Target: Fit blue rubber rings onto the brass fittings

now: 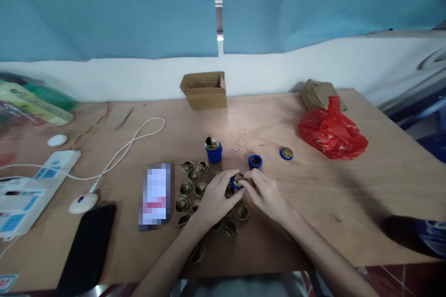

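Note:
Between my fingertips is a blue ring with a round brass-coloured metal part (238, 182) in it. My left hand (216, 197) pinches its left side, and my right hand (268, 195) grips the right side, fingers closed. Just beyond lies an empty blue ring (255, 161). A stack of blue rings (213, 154) with a brass-coloured part on top stands further back. Several loose round brass-coloured parts (186, 189) lie under and left of my left hand, some hidden by it. To the right rests another blue ring with a brass-coloured part (287, 153).
Thin curly wire (241, 143) lies behind the rings. An open cardboard box (205, 95) stands by the wall. At right are a red plastic bag (331, 132) and a dark bottle (414, 235); at left, a blurred-out phone (155, 197), a black phone (87, 246) and a power strip (42, 195).

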Demonstrator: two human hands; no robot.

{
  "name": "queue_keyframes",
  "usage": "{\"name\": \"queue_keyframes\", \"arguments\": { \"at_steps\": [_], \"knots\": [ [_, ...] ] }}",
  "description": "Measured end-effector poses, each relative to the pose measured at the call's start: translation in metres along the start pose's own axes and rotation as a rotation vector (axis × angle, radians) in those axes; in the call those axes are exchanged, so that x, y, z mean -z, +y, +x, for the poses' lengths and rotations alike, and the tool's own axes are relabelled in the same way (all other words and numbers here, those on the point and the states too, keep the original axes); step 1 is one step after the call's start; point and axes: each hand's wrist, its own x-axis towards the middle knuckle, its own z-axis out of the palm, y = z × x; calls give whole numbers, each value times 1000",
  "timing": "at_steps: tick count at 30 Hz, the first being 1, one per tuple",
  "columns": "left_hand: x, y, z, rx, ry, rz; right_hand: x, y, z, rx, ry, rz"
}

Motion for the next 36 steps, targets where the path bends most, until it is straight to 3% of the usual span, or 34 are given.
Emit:
{"name": "queue_keyframes", "arguments": {
  "at_steps": [5,9,13,20,27,31,36],
  "knots": [
    [-1,2,0,1,-96,56,17,4,2,112,-113,-149],
    [-1,4,0,-11,-129,68,32,3,1,78,-147,-219],
    [1,5,0,-15,-149,103,52,6,-4,-52,-173,-281],
    [-1,6,1,-46,-169,188,81,36,-17,-456,-155,-585],
    [-3,7,2,-80,-160,259,84,41,-20,-611,-216,-664],
    [-3,5,1,-82,-150,272,80,36,-17,-627,-272,-726],
    [-3,4,1,-85,-151,279,77,7,-13,-645,-246,-741]
  ]
}}
